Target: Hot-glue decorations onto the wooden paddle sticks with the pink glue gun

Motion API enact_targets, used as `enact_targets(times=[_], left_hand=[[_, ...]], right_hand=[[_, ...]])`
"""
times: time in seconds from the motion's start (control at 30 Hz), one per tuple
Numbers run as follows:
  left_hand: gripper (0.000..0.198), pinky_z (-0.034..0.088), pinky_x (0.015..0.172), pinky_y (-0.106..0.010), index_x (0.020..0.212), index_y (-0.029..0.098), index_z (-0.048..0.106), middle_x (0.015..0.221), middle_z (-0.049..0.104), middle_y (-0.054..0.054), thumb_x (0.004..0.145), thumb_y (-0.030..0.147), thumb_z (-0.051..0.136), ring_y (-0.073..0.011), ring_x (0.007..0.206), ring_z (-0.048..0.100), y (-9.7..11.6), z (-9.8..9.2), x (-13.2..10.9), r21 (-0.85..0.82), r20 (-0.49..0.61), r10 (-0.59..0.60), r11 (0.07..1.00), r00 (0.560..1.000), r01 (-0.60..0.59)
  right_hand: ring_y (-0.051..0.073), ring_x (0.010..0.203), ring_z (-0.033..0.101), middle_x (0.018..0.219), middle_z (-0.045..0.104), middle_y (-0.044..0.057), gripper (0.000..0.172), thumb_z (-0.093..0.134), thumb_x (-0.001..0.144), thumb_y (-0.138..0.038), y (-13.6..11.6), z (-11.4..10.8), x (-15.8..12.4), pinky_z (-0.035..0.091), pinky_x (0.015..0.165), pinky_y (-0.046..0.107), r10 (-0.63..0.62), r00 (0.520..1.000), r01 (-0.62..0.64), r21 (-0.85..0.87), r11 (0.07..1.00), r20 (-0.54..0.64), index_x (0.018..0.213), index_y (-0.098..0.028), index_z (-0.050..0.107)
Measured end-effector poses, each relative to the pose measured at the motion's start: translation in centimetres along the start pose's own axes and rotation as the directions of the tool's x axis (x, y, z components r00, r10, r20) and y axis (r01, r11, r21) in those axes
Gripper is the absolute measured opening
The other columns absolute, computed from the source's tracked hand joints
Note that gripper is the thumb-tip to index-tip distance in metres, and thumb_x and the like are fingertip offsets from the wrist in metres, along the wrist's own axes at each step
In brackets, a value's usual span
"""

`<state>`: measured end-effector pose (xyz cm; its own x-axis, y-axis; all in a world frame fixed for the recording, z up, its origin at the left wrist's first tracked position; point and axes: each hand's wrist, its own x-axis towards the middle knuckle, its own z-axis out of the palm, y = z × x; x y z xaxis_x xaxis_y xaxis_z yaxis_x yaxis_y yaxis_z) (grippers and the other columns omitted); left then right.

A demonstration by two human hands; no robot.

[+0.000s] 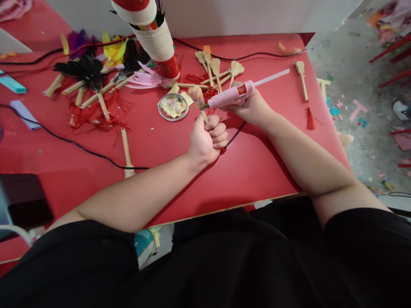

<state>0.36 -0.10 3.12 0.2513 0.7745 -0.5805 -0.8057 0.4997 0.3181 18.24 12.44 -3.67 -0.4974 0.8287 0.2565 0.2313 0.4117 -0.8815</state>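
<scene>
Clenched in the left hand (pixel 207 139), a wooden stick (pixel 196 96) is held upright just right of the dish (pixel 159 108), so its head is reached by the glue gun (pixel 236 94) clasped in the right hand (pixel 253 109).

Head cam, fwd-down, near hands (pixel 207 139) (pixel 253 107)

The red table (pixel 257 171) is bare near its front edge. Behind the left hand (pixel 207 139), a metal dish (pixel 173 107), wooden sticks (pixel 216 70) and a cup stack (pixel 157 42) block passage.
</scene>
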Motion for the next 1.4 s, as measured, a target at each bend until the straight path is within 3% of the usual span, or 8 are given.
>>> enact_targets(times=[0.33, 0.83, 0.97, 1.4], left_hand=[[0.060, 0.013, 0.037, -0.018, 0.074, 0.025, 0.015, 0.056, 0.015, 0.009, 0.123, 0.053, 0.035, -0.0068, 0.039, 0.013, -0.11, -0.09, 0.04, 0.016, -0.004, 0.011, 1.000, 1.000, -0.011], [0.061, 0.014, 0.036, -0.017, 0.074, 0.025, 0.018, 0.055, 0.017, 0.009, 0.121, 0.055, 0.040, -0.0065, 0.037, 0.015, -0.18, -0.31, 0.21, -0.015, 0.003, 0.006, 1.000, 1.000, -0.006], [0.060, 0.016, 0.035, -0.017, 0.074, 0.025, 0.018, 0.054, 0.019, 0.009, 0.121, 0.056, 0.040, -0.0065, 0.037, 0.014, -0.21, -0.36, 0.25, -0.013, 0.005, 0.009, 1.000, 1.000, -0.009], [0.055, 0.014, 0.037, -0.019, 0.075, 0.025, 0.015, 0.054, 0.017, 0.008, 0.122, 0.043, 0.035, -0.0070, 0.036, 0.017, 0.06, -0.13, -0.03, -0.034, 0.007, -0.036, 0.999, 0.999, 0.036]], right_hand=[[0.029, 0.103, 0.068, 0.093, 0.062, 0.003, 0.063, 0.100, 0.078, -0.070, -0.61, -0.01, -0.05, 0.067, 0.099, 0.052, 0.035, 0.999, -0.035, 0.008, 0.999, -0.002, 0.100, -0.027, 0.059], [0.030, 0.104, 0.070, 0.096, 0.065, 0.004, 0.063, 0.096, 0.081, -0.073, -0.90, 0.30, 0.01, 0.067, 0.104, 0.052, 0.070, 0.996, -0.074, -0.092, 0.993, -0.049, 0.101, -0.026, 0.058], [0.026, 0.097, 0.067, 0.092, 0.064, 0.003, 0.061, 0.093, 0.086, -0.073, -0.56, 0.27, 0.07, 0.066, 0.099, 0.048, 0.023, 0.999, -0.025, -0.054, 0.998, -0.037, 0.099, -0.026, 0.056], [0.031, 0.104, 0.071, 0.096, 0.066, 0.005, 0.059, 0.100, 0.081, -0.066, -0.40, -0.06, -0.24, 0.067, 0.103, 0.053, 0.034, 0.998, -0.037, -0.075, 0.996, -0.044, 0.102, -0.025, 0.063]])
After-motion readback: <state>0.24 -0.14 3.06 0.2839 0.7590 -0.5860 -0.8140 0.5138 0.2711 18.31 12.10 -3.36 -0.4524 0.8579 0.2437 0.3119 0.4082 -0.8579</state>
